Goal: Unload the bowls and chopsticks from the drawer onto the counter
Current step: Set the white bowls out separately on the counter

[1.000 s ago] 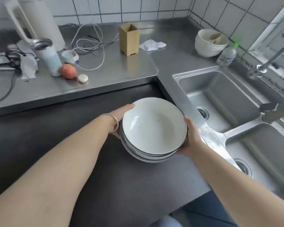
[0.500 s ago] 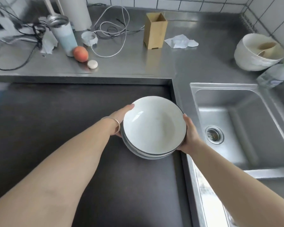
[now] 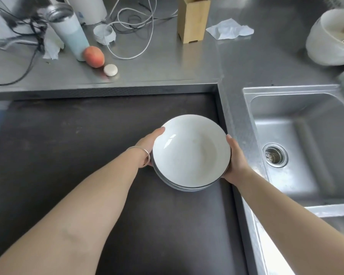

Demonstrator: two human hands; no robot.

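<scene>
while our left hand (image 3: 148, 142) and right hand (image 3: 234, 155) clasp the stacked white dark-rimmed ceramic bowls (image 3: 191, 151) mid-frame, the steel counter (image 3: 167, 64) lies toward the top of frame.

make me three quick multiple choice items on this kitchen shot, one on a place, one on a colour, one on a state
1. Where is the round orange-red peach?
A. in the sink
B. on the steel counter beside the pale blue tumbler
C. in the drawer

2. What colour is the inside of the top shallow round bowl?
A. white
B. red
C. black

3. How is the stack of bowls held?
A. left hand only
B. both hands at its sides
C. nobody touches it

Answers: 1 B, it sits against the tumbler. 2 A, the inside is white. 3 B, left hand and right hand grip opposite rims.
</scene>
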